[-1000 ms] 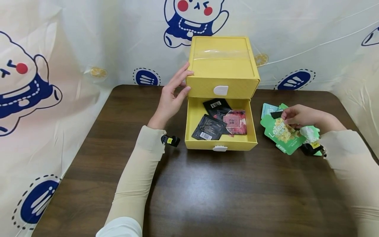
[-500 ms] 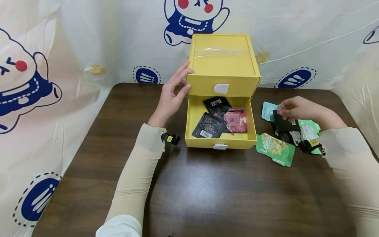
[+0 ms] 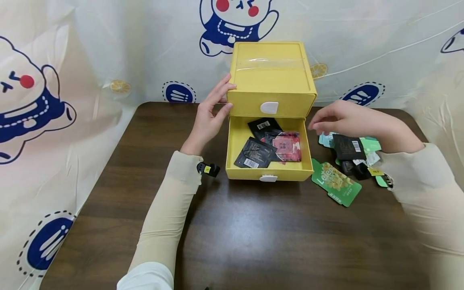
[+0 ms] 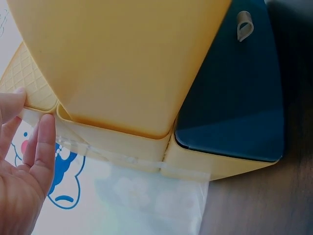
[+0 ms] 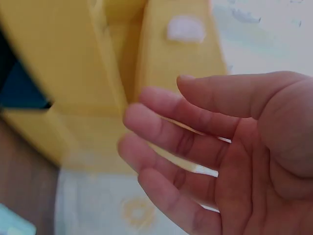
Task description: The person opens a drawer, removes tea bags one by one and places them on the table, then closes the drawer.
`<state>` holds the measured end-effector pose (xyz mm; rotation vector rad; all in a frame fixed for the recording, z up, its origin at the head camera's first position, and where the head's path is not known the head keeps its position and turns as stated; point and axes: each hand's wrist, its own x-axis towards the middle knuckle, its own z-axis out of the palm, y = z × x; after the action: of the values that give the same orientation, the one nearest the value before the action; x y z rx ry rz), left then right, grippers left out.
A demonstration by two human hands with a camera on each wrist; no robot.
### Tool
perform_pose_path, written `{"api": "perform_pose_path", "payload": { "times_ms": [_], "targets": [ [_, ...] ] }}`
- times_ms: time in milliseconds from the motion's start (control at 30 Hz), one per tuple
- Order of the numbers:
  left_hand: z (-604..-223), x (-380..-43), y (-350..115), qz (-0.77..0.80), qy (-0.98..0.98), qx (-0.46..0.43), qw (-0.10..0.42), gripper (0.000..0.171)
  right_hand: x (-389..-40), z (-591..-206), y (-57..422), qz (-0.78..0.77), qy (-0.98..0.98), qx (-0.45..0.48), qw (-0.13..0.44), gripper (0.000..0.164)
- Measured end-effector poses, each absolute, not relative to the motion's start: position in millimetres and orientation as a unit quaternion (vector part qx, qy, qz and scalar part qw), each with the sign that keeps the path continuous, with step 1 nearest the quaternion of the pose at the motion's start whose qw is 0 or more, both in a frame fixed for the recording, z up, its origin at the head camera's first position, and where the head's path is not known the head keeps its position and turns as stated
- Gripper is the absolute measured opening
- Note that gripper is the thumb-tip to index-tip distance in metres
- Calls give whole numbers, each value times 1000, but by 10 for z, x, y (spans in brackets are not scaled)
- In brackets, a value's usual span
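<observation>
A yellow two-drawer box (image 3: 272, 80) stands at the back of the table, its lower drawer (image 3: 290, 175) pulled out. Black sachets (image 3: 255, 154) and a pink-red sachet (image 3: 290, 147) lie inside that drawer. My left hand (image 3: 206, 123) rests its fingers and thumb against the box's upper left front corner. To the right of the box, my right hand (image 3: 349, 119) hovers palm inward with loosely bent fingers; the right wrist view shows nothing in it. Below that hand lie a black sachet (image 3: 347, 148), a light-blue packet (image 3: 326, 140) and a green flower-printed packet (image 3: 337, 183), partly overlapping others.
The dark wooden table (image 3: 246, 233) extends in front of the box. Behind it hangs a pale printed curtain (image 3: 152, 48). In the left wrist view, a dark-blue panel (image 4: 232, 88) with a small loop adjoins the yellow box. More green packets (image 3: 370, 144) lie partly under my right forearm.
My right hand first shifted the green flower packet toward the front, uncovering a black sachet. It has since left the pile and moved left toward the box. The left hand stays put.
</observation>
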<state>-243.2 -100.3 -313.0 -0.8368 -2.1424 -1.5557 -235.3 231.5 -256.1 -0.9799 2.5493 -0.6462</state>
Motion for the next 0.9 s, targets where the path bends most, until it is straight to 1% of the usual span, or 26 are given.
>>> {"api": "perform_pose_path", "payload": {
  "times_ms": [233, 433, 600, 900],
  "targets": [
    [-3144, -2435, -1025, -553, -759, -293, 179, 37, -2349, -2431, 1835, -219, 858, -424, 192, 15],
    [-3164, -2434, -1025, -553, -760, -292, 178, 37, -2402, -2422, 1479, -206, 831, -483, 183, 16],
    [-3173, -2437, -1025, -552, -760, -292, 181, 36, -2438, -2438, 1229, -184, 819, -513, 179, 15],
    [-3145, -2442, -1023, -550, -757, -299, 186, 35, -2511, -2585, 864, -122, 810, -522, 239, 18]
  ]
}}
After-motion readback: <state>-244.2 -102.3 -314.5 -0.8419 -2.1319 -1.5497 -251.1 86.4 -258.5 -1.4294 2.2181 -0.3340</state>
